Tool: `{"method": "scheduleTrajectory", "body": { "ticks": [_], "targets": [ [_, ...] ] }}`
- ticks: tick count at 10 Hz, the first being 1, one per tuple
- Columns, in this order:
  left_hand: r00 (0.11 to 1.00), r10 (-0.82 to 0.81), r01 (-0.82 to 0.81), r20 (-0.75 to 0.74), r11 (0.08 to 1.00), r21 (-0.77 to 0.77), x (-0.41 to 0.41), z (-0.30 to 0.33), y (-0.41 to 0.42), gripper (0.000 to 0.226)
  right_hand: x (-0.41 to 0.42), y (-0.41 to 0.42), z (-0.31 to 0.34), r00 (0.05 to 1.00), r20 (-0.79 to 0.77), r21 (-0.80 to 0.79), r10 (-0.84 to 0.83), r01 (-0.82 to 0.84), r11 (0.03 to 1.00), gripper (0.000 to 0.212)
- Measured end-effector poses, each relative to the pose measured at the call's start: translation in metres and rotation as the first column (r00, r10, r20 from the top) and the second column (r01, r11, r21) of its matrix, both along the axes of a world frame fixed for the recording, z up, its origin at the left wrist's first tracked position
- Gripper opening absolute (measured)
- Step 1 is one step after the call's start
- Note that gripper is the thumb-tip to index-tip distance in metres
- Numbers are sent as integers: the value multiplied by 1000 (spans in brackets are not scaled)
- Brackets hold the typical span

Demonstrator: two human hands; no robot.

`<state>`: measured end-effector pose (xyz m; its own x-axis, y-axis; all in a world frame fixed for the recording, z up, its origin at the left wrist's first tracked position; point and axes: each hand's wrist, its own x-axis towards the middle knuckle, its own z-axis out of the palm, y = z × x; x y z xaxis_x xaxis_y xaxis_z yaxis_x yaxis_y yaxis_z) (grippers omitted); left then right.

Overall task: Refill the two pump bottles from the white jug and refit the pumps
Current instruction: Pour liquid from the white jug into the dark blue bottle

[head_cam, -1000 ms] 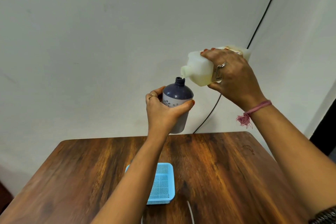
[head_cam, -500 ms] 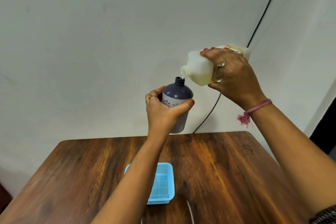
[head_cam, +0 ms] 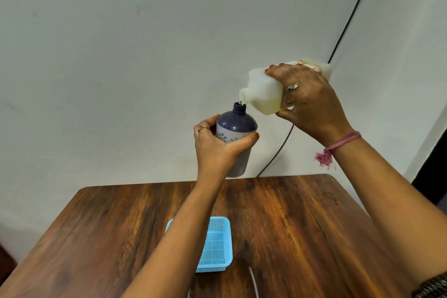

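The left forearm crosses in front of the blue mesh basket (head_cam: 219, 244), hiding its left edge, and whatever lies inside the basket beneath the arm cannot be made out. The purple pump bottle's (head_cam: 235, 128) lower body is largely covered by the left hand (head_cam: 217, 150), so its fill level is not readable; its pump is off and the threaded neck stands open at the top. A thin white loop (head_cam: 252, 280) runs off the bottom edge at about 6 o'clock, too cut off to identify. The right forearm leaves the frame at 4 o'clock, where a dark beaded band at the corner is only partly visible. The white jug's (head_cam: 264, 95) label is mostly under the right hand (head_cam: 312, 101), and its print is too small to read. The left hand is wrapped firmly around the bottle, thumb on the near side and fingers curled behind, holding it upright in the air above the far edge of the wooden table (head_cam: 302, 237). The right hand clasps the jug from above, fingers spread over its side, tilting it with the spout down toward 8 o'clock, just over the bottle's neck; a small drip hangs at the spout. A black cable (head_cam: 348, 12) runs down the wall behind the jug, from 1 o'clock toward the table.
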<state>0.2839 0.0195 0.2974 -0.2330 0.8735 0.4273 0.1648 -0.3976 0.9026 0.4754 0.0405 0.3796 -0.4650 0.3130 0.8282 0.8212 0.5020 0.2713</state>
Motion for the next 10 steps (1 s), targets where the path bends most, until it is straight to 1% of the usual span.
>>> {"method": "scheduleTrajectory", "body": {
  "ticks": [1, 4, 6, 8, 10],
  "targets": [
    [1000, 1, -1, 5, 1000, -2, 0, 0, 0, 80, 0, 0, 0, 1000, 0, 2, -3, 3, 1000, 68],
    [1000, -11, 11, 16, 1000, -3, 0, 1, 2, 88, -2, 2, 2, 1000, 5, 2, -8, 8, 1000, 68],
    [1000, -2, 2, 7, 1000, 1, -1, -1, 3, 82, -3, 1, 3, 1000, 10, 11, -10, 10, 1000, 68],
    [1000, -2, 3, 30, 1000, -1, -1, 0, 3, 85, -3, 2, 2, 1000, 16, 19, -6, 5, 1000, 67],
    [1000, 2, -2, 7, 1000, 2, -1, -1, 4, 83, -3, 2, 3, 1000, 19, 27, -1, 0, 1000, 67]
  ]
}}
